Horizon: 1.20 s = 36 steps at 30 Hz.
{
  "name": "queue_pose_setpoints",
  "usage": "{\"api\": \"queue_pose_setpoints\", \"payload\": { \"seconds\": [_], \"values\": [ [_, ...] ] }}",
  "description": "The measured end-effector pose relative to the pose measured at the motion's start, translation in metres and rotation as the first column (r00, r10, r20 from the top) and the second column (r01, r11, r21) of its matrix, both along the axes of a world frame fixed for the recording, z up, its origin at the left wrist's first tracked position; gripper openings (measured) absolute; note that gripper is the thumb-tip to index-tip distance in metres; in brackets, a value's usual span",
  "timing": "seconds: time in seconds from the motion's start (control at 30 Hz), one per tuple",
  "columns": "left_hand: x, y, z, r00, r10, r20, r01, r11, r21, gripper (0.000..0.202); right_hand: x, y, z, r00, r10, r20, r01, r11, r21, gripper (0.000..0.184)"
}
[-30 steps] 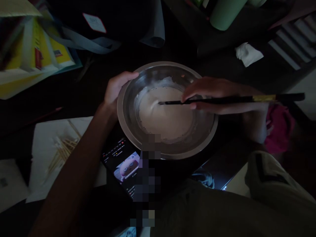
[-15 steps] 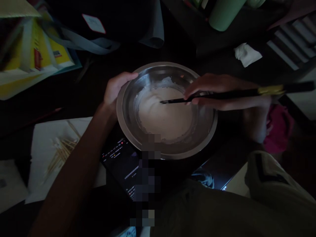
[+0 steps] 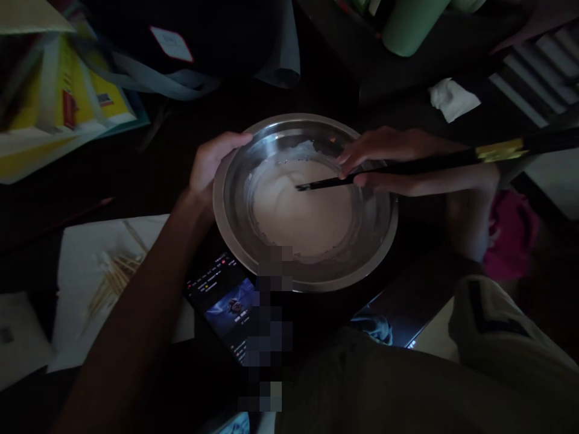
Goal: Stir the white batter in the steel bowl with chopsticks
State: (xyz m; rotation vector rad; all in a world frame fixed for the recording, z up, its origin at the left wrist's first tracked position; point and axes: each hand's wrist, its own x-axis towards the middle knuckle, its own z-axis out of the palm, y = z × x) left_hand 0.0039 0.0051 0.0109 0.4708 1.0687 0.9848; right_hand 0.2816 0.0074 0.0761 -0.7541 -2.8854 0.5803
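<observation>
Head view: at frame centre, the metal bowl (image 3: 335,271) is just right of the left hand (image 3: 210,161), which grips its rim; the right hand (image 3: 404,144) grasps black chopsticks (image 3: 429,163) above pale liquid (image 3: 303,220).

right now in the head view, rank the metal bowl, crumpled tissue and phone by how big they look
Largest to smallest:
1. metal bowl
2. phone, judged by its visible part, since pixelation covers some
3. crumpled tissue
</observation>
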Motion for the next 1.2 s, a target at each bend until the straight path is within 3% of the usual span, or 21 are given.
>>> {"api": "queue_pose_setpoints", "payload": {
  "seconds": [0.07, 0.13, 0.23, 0.3, 0.37, 0.43, 0.5, 0.6, 0.7, 0.77, 0.83, 0.93, 1.0, 1.07, 1.13, 1.2],
  "values": [
    [0.000, 0.000, 0.001, 0.999, 0.033, -0.033, -0.034, 0.999, -0.025, 0.036, 0.009, 0.005, 0.009, 0.992, 0.112, 0.057, -0.109, 0.993, -0.050, 0.028],
    [0.001, 0.000, 0.001, 1.000, 0.015, -0.008, -0.015, 1.000, -0.010, 0.036, 0.011, 0.008, 0.012, 0.954, 0.292, 0.068, -0.282, 0.951, -0.131, 0.026],
    [0.001, 0.001, 0.000, 0.999, -0.023, 0.040, 0.022, 1.000, 0.022, 0.038, -0.002, 0.004, 0.004, 0.915, 0.403, -0.011, -0.399, 0.899, -0.181, 0.023],
    [0.000, 0.001, -0.001, 0.998, -0.023, 0.059, 0.021, 0.999, 0.033, 0.038, -0.011, -0.002, -0.003, 0.936, 0.346, -0.067, -0.352, 0.923, -0.154, 0.024],
    [-0.001, 0.001, -0.002, 0.998, -0.019, 0.059, 0.016, 0.999, 0.042, 0.037, -0.013, -0.005, -0.005, 0.977, 0.208, -0.050, -0.212, 0.972, -0.103, 0.025],
    [0.000, 0.000, -0.001, 0.999, -0.016, 0.035, 0.014, 0.999, 0.048, 0.035, -0.008, -0.005, 0.001, 0.999, 0.048, -0.006, -0.048, 0.998, -0.035, 0.026],
    [0.001, -0.001, 0.000, 1.000, -0.003, -0.005, 0.003, 1.000, 0.030, 0.034, 0.001, -0.001, 0.009, 0.999, -0.018, 0.049, 0.019, 1.000, -0.024, 0.028],
    [0.002, -0.001, 0.002, 0.999, 0.024, -0.032, -0.025, 1.000, -0.014, 0.036, 0.008, 0.003, 0.015, 0.985, 0.153, 0.080, -0.141, 0.980, -0.143, 0.026],
    [0.002, 0.000, 0.002, 1.000, 0.023, 0.002, -0.023, 1.000, -0.007, 0.036, -0.003, 0.000, 0.006, 0.945, 0.327, 0.006, -0.318, 0.922, -0.223, 0.025],
    [0.001, 0.001, 0.000, 1.000, 0.007, 0.023, -0.008, 1.000, 0.013, 0.036, -0.012, -0.005, -0.003, 0.962, 0.270, -0.048, -0.274, 0.940, -0.201, 0.027],
    [0.000, 0.001, -0.001, 1.000, 0.007, 0.016, -0.007, 1.000, 0.019, 0.036, -0.015, -0.008, -0.006, 0.993, 0.106, -0.043, -0.111, 0.984, -0.137, 0.028],
    [0.000, 0.000, 0.000, 1.000, 0.017, -0.026, -0.017, 1.000, 0.002, 0.036, -0.003, -0.005, 0.003, 0.998, -0.063, 0.032, 0.064, 0.997, -0.041, 0.026],
    [0.001, 0.000, 0.001, 0.999, 0.010, -0.036, -0.010, 1.000, 0.003, 0.036, 0.007, 0.000, 0.010, 0.997, -0.017, 0.076, 0.024, 0.995, -0.093, 0.026],
    [0.001, 0.000, 0.001, 1.000, -0.005, -0.023, 0.005, 1.000, 0.017, 0.036, 0.009, 0.001, 0.013, 0.988, 0.141, 0.063, -0.125, 0.969, -0.214, 0.025],
    [0.000, 0.000, 0.001, 1.000, -0.010, -0.010, 0.010, 1.000, 0.029, 0.036, 0.001, -0.001, 0.007, 0.958, 0.287, -0.003, -0.276, 0.918, -0.284, 0.025],
    [0.000, 0.000, 0.000, 1.000, -0.005, -0.004, 0.006, 0.999, 0.047, 0.036, -0.010, -0.006, -0.002, 0.956, 0.286, -0.062, -0.293, 0.922, -0.252, 0.024]
  ]
}}
